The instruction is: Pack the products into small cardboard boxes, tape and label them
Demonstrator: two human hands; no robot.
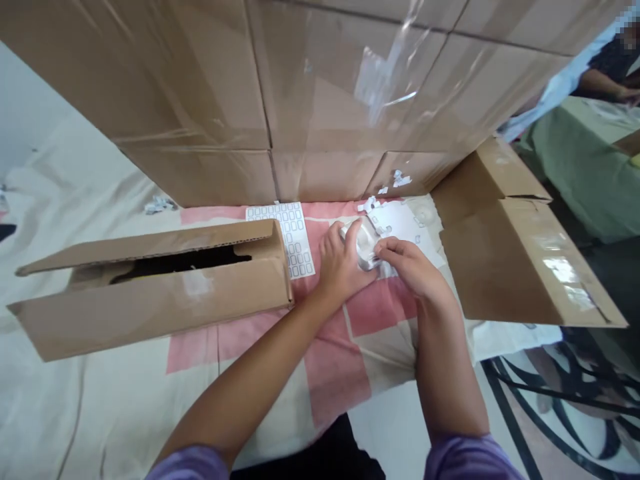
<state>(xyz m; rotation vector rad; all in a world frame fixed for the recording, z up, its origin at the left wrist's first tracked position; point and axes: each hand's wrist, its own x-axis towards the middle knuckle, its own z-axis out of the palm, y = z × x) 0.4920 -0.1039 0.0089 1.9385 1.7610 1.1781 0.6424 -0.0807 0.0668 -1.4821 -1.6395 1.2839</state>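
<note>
My left hand curls around a small, whitish, rounded thing, shiny like plastic wrap; its kind is not clear. At its right edge my right hand pinches with thumb and forefinger, and what lies between the fingertips is too small to make out. Under and behind the hands lies a white sheet with a few label outlines on it. To the left, a second sheet bears rows of small rectangular labels, partly hidden by a cardboard box.
An open cardboard box lies at left with dark contents. Stacked taped cartons wall off the back. Another open carton stands at right. Paper scraps lie on the pink-and-white cloth. Another person is at far right.
</note>
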